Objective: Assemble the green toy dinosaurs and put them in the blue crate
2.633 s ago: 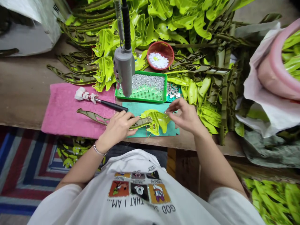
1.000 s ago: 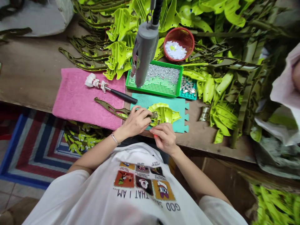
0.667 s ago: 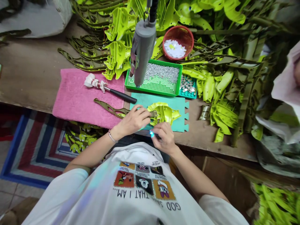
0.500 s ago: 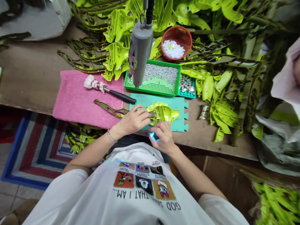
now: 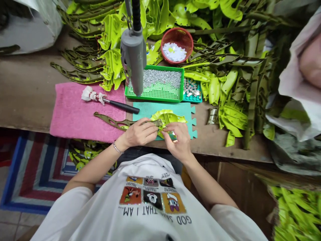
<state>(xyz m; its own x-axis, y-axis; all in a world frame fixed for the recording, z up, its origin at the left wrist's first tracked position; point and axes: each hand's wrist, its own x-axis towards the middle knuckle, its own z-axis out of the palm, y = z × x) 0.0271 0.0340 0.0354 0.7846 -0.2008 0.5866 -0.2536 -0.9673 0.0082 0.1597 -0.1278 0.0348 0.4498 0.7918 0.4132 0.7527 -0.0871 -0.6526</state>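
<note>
A lime-green plastic shell (image 5: pixel 168 117), hollow side up, lies on the teal foam mat (image 5: pixel 145 107). My left hand (image 5: pixel 141 132) is closed over the end of a long olive-brown plastic piece (image 5: pixel 110 121) that meets the shell and stretches left over the pink towel (image 5: pixel 65 113). At the shell's near edge, my right hand (image 5: pixel 178 140) has thumb and fingers pinched together; whatever is between the fingertips is too small to make out. A hammer with a black handle (image 5: pixel 124 106) and cloth-wrapped head (image 5: pixel 88 94) rests across towel and mat.
A grey powered screwdriver (image 5: pixel 132 60) hangs above the green tray (image 5: pixel 154 97) of small screws. Beside it are a teal tray (image 5: pixel 192 93) of small metal discs and a red basket (image 5: pixel 189 43) of white pieces. Piled lime and olive parts (image 5: pixel 232 117) line the back and right.
My right hand has straightened from curled fingers to a pinch at the shell's edge. The blue glow by it is gone. The whole view has shifted slightly.
</note>
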